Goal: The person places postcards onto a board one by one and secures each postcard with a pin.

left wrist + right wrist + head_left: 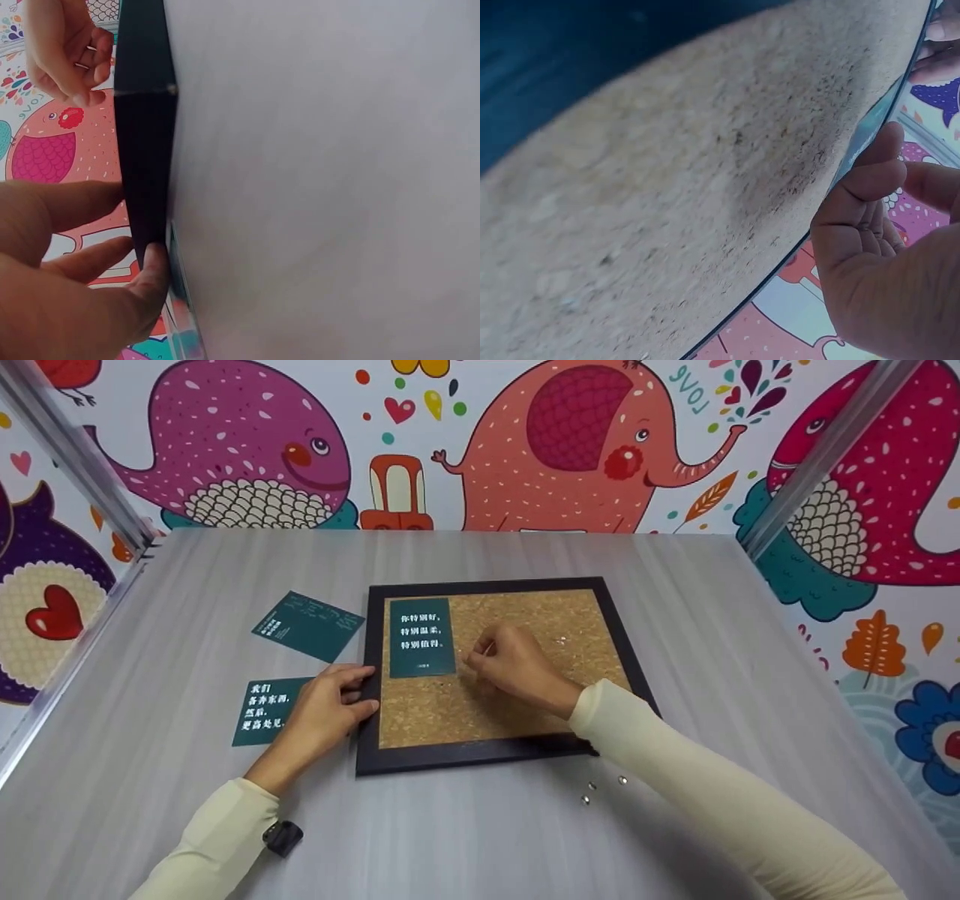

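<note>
A black-framed cork board [540,690] lies on the table with a dark green card [422,656] with white writing on its upper left part. My left hand [330,697] rests on the board's left edge; in the left wrist view its fingers [82,202] touch the top and side of the black frame [146,142]. Over the cork, just right of the card, is my right hand [510,660], its fingers curled and thumb and index finger close together. In the right wrist view these fingertips [889,142] hide whatever may be between them.
Two more green cards lie left of the board, one tilted farther back [309,626] and one nearer [259,712], partly under my left forearm. Several small shiny metal pieces [586,799] sit in front of the board. Something small glints on the cork [561,640].
</note>
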Available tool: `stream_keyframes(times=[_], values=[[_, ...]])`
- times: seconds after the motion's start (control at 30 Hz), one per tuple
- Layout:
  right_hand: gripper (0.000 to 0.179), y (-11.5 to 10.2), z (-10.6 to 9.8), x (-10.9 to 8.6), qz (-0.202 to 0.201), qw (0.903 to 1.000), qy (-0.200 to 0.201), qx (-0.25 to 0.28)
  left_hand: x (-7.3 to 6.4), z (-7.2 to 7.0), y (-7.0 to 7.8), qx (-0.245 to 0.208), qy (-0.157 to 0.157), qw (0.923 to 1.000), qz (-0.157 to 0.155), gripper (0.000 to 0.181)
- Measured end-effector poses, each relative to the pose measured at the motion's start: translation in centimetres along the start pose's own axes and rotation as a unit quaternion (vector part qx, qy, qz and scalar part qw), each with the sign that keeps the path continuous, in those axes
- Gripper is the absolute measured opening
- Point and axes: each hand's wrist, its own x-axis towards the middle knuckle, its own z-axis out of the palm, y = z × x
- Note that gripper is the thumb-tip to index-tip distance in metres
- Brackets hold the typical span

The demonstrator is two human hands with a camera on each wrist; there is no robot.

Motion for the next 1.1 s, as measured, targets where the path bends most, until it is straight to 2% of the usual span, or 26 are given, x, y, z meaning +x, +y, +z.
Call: stream_keyframes(times=[0.27,0.5,0.73,1.1], values=[[0.011,0.6,-1.3,-1.4,0.001,0.9998,0.006,0.017,0.1,0.0,0.0,0.003,0.000,1.0000,0.003,0.052],[0.010,1.4,-2.0,-2.0,-0.024,0.9996,0.008,0.013,0.1,-0.1,-0.1,0.008,0.002,1.0000,-0.005,0.052],[0.007,1.7,-2.5,-2.8,-0.016,0.9993,0.011,0.033,0.0,-0.1,0.0,0.003,0.002,1.0000,-0.007,0.052],[0.013,2.2,-3.8,-4.2,-0.040,0.9988,0.017,0.021,0.0,0.0,-0.1,0.004,0.006,1.0000,-0.003,0.052]])
